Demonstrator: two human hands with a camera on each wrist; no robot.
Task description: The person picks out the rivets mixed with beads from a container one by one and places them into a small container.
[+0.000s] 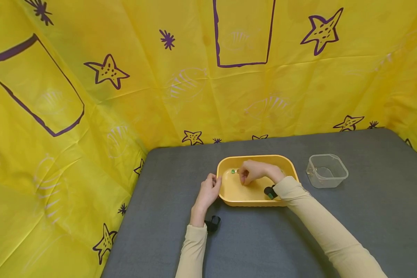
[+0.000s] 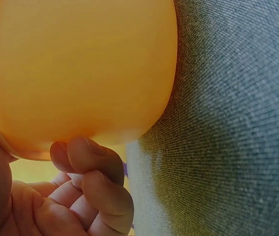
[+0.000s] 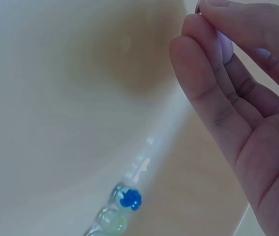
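A yellow plastic tub (image 1: 253,197) stands on the grey table. My left hand (image 1: 208,191) holds its left end, thumb at the rim and curled fingers against the outer wall (image 2: 85,69). Inside the tub, my right hand (image 1: 255,170) is low over the floor with fingertips pinched together. In the right wrist view, a small dark-edged thing (image 3: 198,7) shows between thumb and finger, mostly hidden. Glass marbles lie along the tub's inner edge: one with blue inside (image 3: 129,198), a pale greenish one (image 3: 113,222), and a green one (image 1: 233,171) left of the right hand.
To the right of the tub stands a clear plastic container (image 1: 327,172) with a few small things near its left side. Yellow cloth with purple starfish drawings (image 1: 107,72) hangs behind and beside the grey table (image 1: 250,247). Black straps (image 1: 212,223) are on both wrists.
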